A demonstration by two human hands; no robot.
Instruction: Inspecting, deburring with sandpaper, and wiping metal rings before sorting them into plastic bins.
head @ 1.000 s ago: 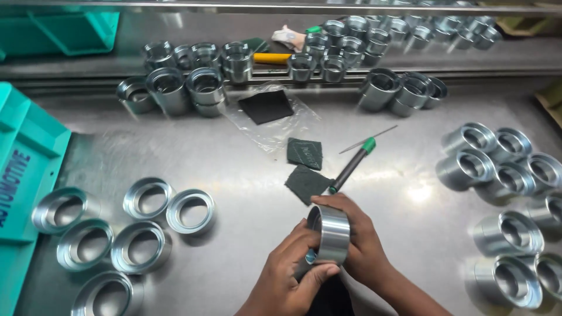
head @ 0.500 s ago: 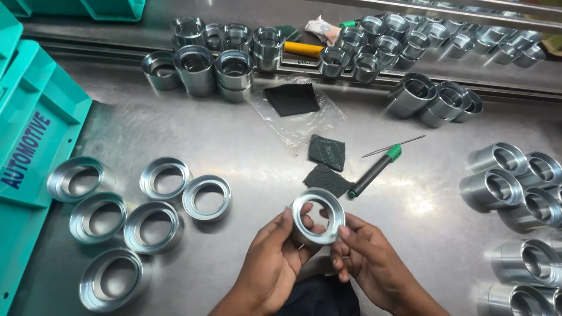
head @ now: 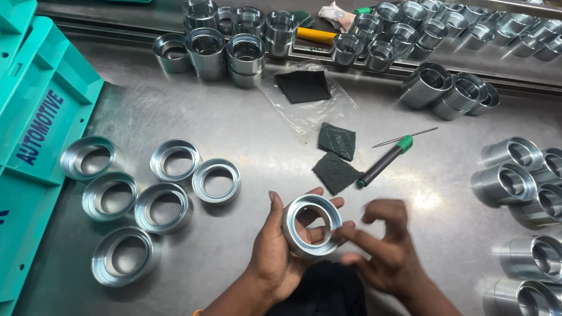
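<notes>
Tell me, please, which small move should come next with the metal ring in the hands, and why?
Probably set the ring down beside the six rings lying flat at the left. The left hand alone cradles it, and the right hand is blurred, its fingers at the rim.

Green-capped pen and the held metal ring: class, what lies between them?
In the head view, a dark abrasive pad lies between the pen and the ring.

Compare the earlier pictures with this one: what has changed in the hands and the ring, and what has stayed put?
The metal ring was turned from edge-on to opening-up. It now rests in the left hand alone; the right hand has let go and hovers beside it, blurred. The rings on the table, abrasive pads and green-tipped tool lie as before.
</notes>
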